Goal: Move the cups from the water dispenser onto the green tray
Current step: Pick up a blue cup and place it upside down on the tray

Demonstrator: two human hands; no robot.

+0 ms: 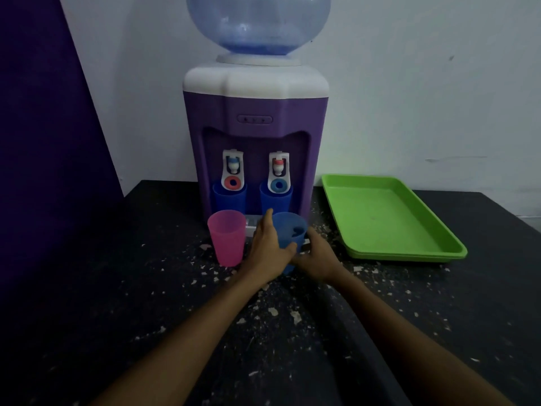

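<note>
Blue cup (pixel 288 230) upright, long axis vertical, mouth up, in front of the water dispenser (pixel 254 136) on the dark tabletop (pixel 117 288), just right of an upright pink cup (pixel 227 241). Left hand (pixel 268 249) and right hand (pixel 314 259) both curl around it, fingers wrapped on its wall. Green tray (pixel 389 221) lies to the right, well apart.

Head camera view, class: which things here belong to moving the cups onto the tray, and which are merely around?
Belong to the job:
blue cup, held by left hand and right hand
pink cup
two blue cups under the taps
water dispenser
green tray

Merely around:
water bottle
black table
pale flecks
</note>
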